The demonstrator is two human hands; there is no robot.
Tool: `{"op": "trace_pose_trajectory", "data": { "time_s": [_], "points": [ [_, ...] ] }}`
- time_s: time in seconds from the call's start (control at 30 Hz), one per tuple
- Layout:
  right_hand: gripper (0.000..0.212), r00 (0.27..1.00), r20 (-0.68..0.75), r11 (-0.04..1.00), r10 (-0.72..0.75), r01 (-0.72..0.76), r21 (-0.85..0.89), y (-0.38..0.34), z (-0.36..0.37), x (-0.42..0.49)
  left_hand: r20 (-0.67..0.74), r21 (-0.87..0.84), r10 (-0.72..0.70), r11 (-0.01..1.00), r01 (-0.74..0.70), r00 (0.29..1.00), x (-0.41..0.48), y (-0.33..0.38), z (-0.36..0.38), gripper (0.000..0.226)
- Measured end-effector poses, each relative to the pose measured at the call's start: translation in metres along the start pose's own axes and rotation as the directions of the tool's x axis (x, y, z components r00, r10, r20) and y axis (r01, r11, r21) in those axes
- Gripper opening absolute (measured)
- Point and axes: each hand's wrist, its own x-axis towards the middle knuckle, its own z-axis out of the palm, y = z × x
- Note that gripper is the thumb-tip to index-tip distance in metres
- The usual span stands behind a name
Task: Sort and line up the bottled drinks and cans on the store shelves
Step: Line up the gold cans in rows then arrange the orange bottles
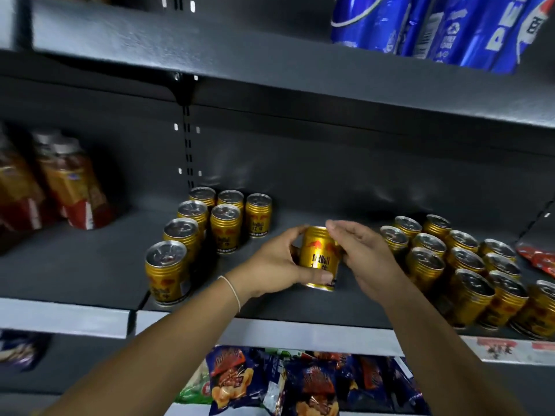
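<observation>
Left hand [270, 265] grips a tilted gold can [319, 261] over the shelf [90, 265]; right hand [365, 256] lays straight fingers across its top.

You are in a shop, facing a dark grey metal shelf [75, 265] hung on a slotted upright [187, 145]. On that shelf stand rows of identical gold cans [225, 223], with bottled drinks [72, 184] at its left end. Above it sit blue cola drinks [435, 28], below it lie snack bags [300, 382], and printed labels [510, 349] line its front edge.
</observation>
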Motion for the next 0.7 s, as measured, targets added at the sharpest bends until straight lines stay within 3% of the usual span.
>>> {"op": "trace_pose_trajectory", "data": {
  "time_s": [0.1,0.17,0.23,0.37,0.43,0.53,0.6,0.7],
  "points": [
    [0.064,0.984,0.159,0.996,0.085,-0.088,0.008,0.001,0.02,0.003,-0.077,0.062,0.008,0.998,-0.004,0.997,-0.004,0.002,-0.022,0.098],
    [0.052,0.959,0.268,0.995,0.089,-0.096,0.012,0.002,0.032,0.003,-0.086,0.256,0.039,0.967,-0.016,0.996,-0.008,0.002,-0.035,0.074],
    [0.043,0.947,0.313,0.996,0.067,-0.081,0.031,0.004,0.044,0.003,-0.061,0.396,0.058,0.918,-0.029,0.996,-0.014,0.002,-0.049,0.068],
    [0.043,0.956,0.291,0.992,0.019,-0.055,0.115,0.012,0.072,0.004,0.005,0.478,0.075,0.876,-0.068,0.997,-0.025,-0.001,-0.085,0.08],
    [0.04,0.969,0.246,0.993,-0.01,-0.019,0.117,0.017,0.091,0.004,-0.06,0.472,0.155,0.875,-0.109,0.986,-0.031,-0.002,-0.107,0.062],
    [0.03,0.984,0.169,0.992,-0.064,0.043,0.123,0.03,0.124,0.003,-0.23,0.674,0.305,0.735,-0.075,0.924,-0.037,-0.007,-0.142,0.039],
    [0.034,0.986,0.138,0.992,-0.093,0.079,0.098,0.04,0.143,0.003,-0.256,0.761,0.274,0.648,0.018,0.927,-0.036,-0.014,-0.16,0.039],
    [0.041,0.982,0.142,0.991,-0.127,0.121,0.052,0.051,0.163,0.003,-0.201,0.826,0.114,0.554,0.105,0.973,-0.034,-0.027,-0.175,0.048]
  ]
}}
